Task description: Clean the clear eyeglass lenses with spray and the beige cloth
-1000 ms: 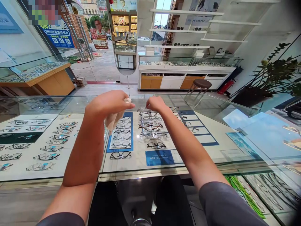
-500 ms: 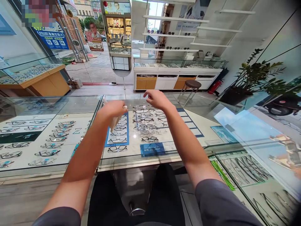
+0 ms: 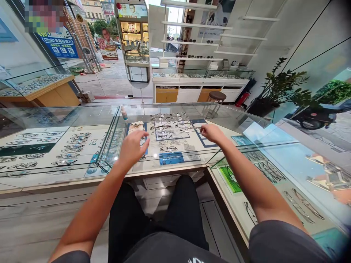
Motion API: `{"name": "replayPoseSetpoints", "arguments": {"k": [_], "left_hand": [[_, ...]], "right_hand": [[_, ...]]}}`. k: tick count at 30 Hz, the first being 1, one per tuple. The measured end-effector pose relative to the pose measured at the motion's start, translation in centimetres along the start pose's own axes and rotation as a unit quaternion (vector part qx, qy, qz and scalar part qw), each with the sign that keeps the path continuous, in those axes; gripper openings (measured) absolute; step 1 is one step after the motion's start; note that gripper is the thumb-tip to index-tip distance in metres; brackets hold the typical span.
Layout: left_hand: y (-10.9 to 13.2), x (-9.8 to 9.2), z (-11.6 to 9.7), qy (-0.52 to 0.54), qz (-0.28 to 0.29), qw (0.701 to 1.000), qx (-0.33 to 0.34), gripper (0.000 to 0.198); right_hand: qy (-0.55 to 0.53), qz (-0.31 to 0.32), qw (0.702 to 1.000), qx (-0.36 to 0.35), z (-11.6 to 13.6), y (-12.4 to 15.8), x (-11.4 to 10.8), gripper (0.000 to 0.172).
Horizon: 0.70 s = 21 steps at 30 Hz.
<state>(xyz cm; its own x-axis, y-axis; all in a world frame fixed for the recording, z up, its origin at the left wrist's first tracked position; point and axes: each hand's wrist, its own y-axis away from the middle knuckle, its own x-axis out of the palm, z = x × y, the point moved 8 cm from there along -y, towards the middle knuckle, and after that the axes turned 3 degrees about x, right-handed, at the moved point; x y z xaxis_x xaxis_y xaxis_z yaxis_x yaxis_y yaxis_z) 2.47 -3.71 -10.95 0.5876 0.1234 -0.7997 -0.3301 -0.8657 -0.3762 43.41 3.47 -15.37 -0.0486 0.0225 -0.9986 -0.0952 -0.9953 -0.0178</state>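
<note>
My left hand [image 3: 133,146] hovers over the glass counter top [image 3: 90,117] with fingers spread and nothing in it. A pale cleaning cloth [image 3: 136,126] lies on the glass just beyond that hand. A small spray bottle [image 3: 124,113] stands on the glass farther back. My right hand [image 3: 210,133] hovers to the right above the same counter, fingers loosely apart, holding nothing. A pair of glasses [image 3: 179,115] rests on the glass near the far edge. Rows of eyeglass frames [image 3: 164,136] lie on trays inside the case below.
The glass showcase wraps around me, with a side case [image 3: 274,175] on my right and a long one [image 3: 41,149] on my left. A brown stool [image 3: 216,96], a potted plant [image 3: 282,89], wall shelves and another display counter [image 3: 200,78] stand beyond.
My left hand has let go of the cloth, which now lies on the glass. Both hands have drawn back toward me and my right hand moved right. The view has pulled back and lowered.
</note>
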Motion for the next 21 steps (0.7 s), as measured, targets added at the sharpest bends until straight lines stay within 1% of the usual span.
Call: {"name": "replayPoseSetpoints", "arguments": {"k": [1,2,3,4,6,8,9,11,13,15,19,21], "left_hand": [[2.3,0.9,-0.5,0.073,0.007,0.997,-0.003,0.031],[4.6,2.4,-0.6,0.142,0.026,0.989,-0.019,0.031],[6.7,4.4,-0.2,0.206,0.043,0.976,-0.051,0.032],[8.8,6.7,0.6,0.266,0.059,0.958,-0.091,0.034],[12.6,12.1,2.8,0.383,0.078,0.902,-0.184,0.041],[16.1,17.1,6.1,0.441,0.029,0.845,-0.302,0.049],[17.8,19.3,7.8,0.461,-0.007,0.808,-0.367,0.050],[20.7,23.2,10.4,0.515,-0.086,0.712,-0.469,0.052],[21.8,25.8,12.0,0.521,-0.108,0.676,-0.509,0.051],[21.9,27.4,13.0,0.518,-0.111,0.659,-0.534,0.050],[21.2,29.3,14.5,0.516,-0.116,0.617,-0.583,0.043],[20.8,30.0,15.0,0.517,-0.120,0.603,-0.595,0.039]], "right_hand": [[0.001,-0.003,1.000,0.008,-1.3,0.6,0.6,0.030],[0.000,-0.007,1.000,0.015,-2.4,1.3,1.2,0.032],[-0.002,-0.013,1.000,0.020,-3.5,2.1,1.8,0.034],[-0.003,-0.020,1.000,0.024,-4.4,2.8,2.4,0.036],[-0.012,-0.040,0.999,0.024,-5.6,4.2,3.5,0.041],[-0.031,-0.064,0.997,0.016,-6.1,5.1,4.4,0.046],[-0.041,-0.074,0.996,0.012,-6.2,5.4,4.8,0.048],[-0.058,-0.089,0.994,0.007,-6.2,5.5,5.3,0.050],[-0.064,-0.094,0.993,0.005,-6.1,5.3,5.7,0.052],[-0.068,-0.097,0.993,0.005,-6.0,5.0,5.9,0.054],[-0.079,-0.102,0.992,0.008,-6.5,4.5,6.2,0.055],[-0.081,-0.108,0.991,0.005,-6.6,4.4,6.4,0.055]]}}
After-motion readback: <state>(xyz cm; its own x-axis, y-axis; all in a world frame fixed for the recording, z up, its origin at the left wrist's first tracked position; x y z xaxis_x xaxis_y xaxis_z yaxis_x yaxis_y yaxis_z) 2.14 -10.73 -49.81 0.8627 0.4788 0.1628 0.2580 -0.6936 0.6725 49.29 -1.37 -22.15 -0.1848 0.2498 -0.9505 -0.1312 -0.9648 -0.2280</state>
